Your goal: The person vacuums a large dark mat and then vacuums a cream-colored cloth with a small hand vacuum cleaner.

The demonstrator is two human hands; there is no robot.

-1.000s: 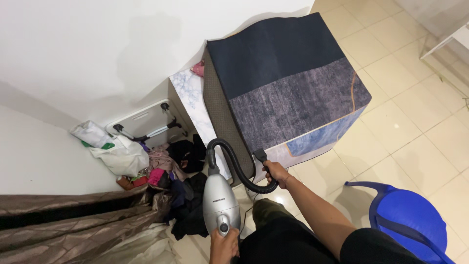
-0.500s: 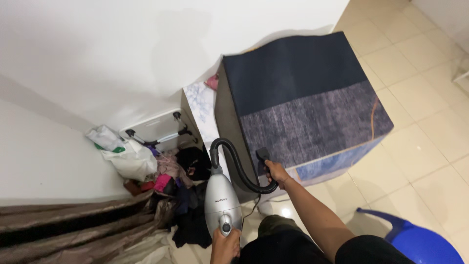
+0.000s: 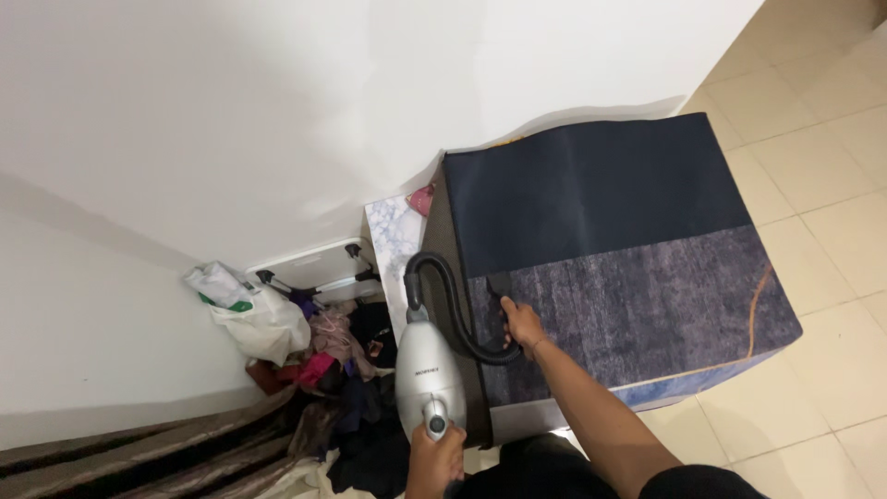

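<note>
Two bare hands worked a silver handheld vacuum (image 3: 428, 376) at the bottom centre of the frame. Nearest, the left hand (image 3: 434, 459) gripped its rear handle; just beyond, the right hand (image 3: 522, 325) clasped the black hose (image 3: 455, 310) near the nozzle, which touched a dark rug (image 3: 628, 249) draped over a block. Farther left, clothes (image 3: 342, 346) lay heaped by the white wall (image 3: 277, 111).

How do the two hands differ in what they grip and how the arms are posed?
The left hand sits low and close to the body, gripping the silver vacuum body by its rear handle. The right hand reaches forward on an outstretched arm, holding the black hose near its nozzle against the dark rug. Both are closed on the same vacuum.
</note>
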